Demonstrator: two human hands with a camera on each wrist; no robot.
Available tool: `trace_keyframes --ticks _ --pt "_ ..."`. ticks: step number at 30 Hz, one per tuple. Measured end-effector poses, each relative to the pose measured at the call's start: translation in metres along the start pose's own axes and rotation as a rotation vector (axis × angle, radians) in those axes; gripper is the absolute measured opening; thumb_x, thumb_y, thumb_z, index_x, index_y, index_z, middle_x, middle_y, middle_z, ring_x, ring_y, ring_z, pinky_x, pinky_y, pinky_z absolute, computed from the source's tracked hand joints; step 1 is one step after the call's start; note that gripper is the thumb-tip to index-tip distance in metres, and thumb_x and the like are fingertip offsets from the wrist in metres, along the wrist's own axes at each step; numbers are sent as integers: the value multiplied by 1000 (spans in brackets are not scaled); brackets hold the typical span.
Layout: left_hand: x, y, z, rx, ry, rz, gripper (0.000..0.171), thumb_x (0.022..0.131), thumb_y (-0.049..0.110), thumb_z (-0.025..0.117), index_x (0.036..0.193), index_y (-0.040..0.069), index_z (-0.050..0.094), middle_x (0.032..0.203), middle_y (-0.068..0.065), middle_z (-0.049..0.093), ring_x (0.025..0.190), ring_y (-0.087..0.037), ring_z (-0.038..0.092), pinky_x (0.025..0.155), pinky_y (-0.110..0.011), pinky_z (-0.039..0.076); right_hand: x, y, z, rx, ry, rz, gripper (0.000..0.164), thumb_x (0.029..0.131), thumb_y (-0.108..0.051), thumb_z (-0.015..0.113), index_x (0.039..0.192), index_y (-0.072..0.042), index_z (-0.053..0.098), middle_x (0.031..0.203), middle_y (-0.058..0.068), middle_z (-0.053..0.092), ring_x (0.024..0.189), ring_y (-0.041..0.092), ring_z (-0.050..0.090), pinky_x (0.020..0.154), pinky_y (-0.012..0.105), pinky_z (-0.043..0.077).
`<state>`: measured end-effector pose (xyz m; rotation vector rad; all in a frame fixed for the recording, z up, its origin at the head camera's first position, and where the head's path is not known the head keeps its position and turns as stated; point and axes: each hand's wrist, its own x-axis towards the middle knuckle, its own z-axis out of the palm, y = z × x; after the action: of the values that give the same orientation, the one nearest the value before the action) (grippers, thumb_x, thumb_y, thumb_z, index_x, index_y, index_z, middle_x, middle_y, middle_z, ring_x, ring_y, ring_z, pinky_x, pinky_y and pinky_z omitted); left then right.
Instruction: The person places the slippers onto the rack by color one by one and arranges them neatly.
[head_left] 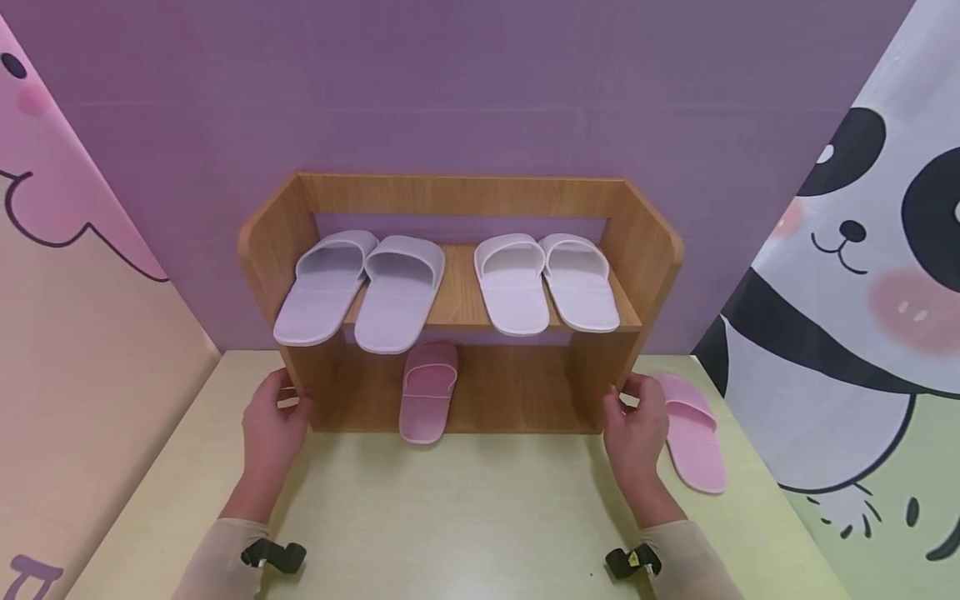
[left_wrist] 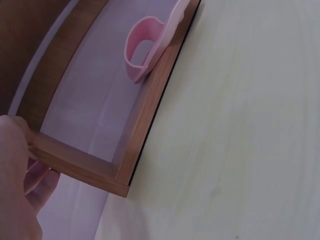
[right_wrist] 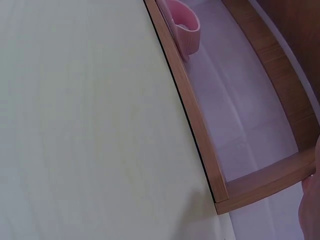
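A two-tier wooden shoe rack point(head_left: 465, 196) stands on the table against the purple backdrop. My left hand point(head_left: 276, 421) grips the front edge of its left side panel, thumb inward and fingers outside, as the left wrist view also shows. On the opposite side panel my right hand point(head_left: 636, 425) pinches the front edge low down. Two pairs of slippers fill the upper shelf: a pale lilac slipper point(head_left: 318, 308) with its mate at left, a white slipper point(head_left: 517, 300) with its mate at right. One pink slipper point(head_left: 426, 417) sits on the lower shelf, its toe-side strap toward the back.
Another pink slipper point(head_left: 697, 446) lies on the table point(head_left: 450, 517) just outside the rack, beside my right hand. Printed walls rise at both sides, a pink cartoon figure at left and a panda point(head_left: 847, 333) at right.
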<state>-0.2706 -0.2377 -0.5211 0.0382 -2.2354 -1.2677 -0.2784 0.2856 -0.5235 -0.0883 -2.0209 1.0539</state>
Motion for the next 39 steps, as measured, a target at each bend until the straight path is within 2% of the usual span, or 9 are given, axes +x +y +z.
trace_keyframes --ticks 3,9,16,18,21,24,28,32,39 --pt "1 -1 1 -10 -7 3 33 101 0 68 134 0 66 125 -19 71 112 -41 75 79 -2 48 0 0 -1 10 -1 -3 19 100 -2 73 117 2 67 115 18 71 109 32 72 80 7 51" --pt "3 -3 2 -21 5 2 28 98 -2 70 126 -1 67 122 -19 72 108 -42 76 77 -2 49 2 0 -5 7 -41 -5 20 100 -1 73 118 2 66 114 18 71 109 31 72 80 7 52" --pt "3 -4 3 -3 22 2 26 97 -3 72 122 0 66 120 -18 72 107 -41 76 76 -1 47 8 -6 -21 -74 -200 6 26 102 -6 75 125 0 64 120 17 69 110 34 71 82 1 45" --pt "3 -4 4 -7 25 2 26 97 -3 72 121 0 67 120 -18 72 106 -41 76 75 -1 47 8 -7 -29 -104 -250 17 31 102 -7 76 129 1 63 123 18 65 112 35 69 85 8 51" --pt "3 -4 5 -8 32 7 25 96 -3 73 120 1 67 119 -18 73 105 -40 77 74 -3 49 7 -7 -42 -143 -311 16 38 101 -7 77 135 3 61 128 23 59 117 39 64 95 34 59" --pt "3 -2 5 -7 43 18 23 96 -3 72 119 0 67 118 -16 73 105 -39 77 76 -7 54 4 0 -55 -187 -336 -11 46 99 -8 79 137 6 58 129 28 58 119 44 58 99 60 51" --pt "1 0 5 -11 50 15 23 96 -5 71 117 -1 67 117 -16 72 106 -41 77 77 -7 54 1 14 -74 -263 -349 -9 50 97 -12 81 137 6 57 129 31 57 122 51 51 100 64 43" --pt "0 0 5 -18 48 2 23 97 -5 71 119 -1 66 118 -17 71 107 -42 77 77 -2 49 2 27 -91 -339 -390 66 50 99 -17 80 138 3 56 134 33 52 124 54 44 96 63 40" --pt "1 -8 8 -49 65 14 19 97 -3 71 116 -1 69 114 -16 71 104 -40 76 76 -2 49 6 54 -116 -499 -449 146 72 100 -27 79 152 9 44 142 40 44 124 60 41 96 72 43"
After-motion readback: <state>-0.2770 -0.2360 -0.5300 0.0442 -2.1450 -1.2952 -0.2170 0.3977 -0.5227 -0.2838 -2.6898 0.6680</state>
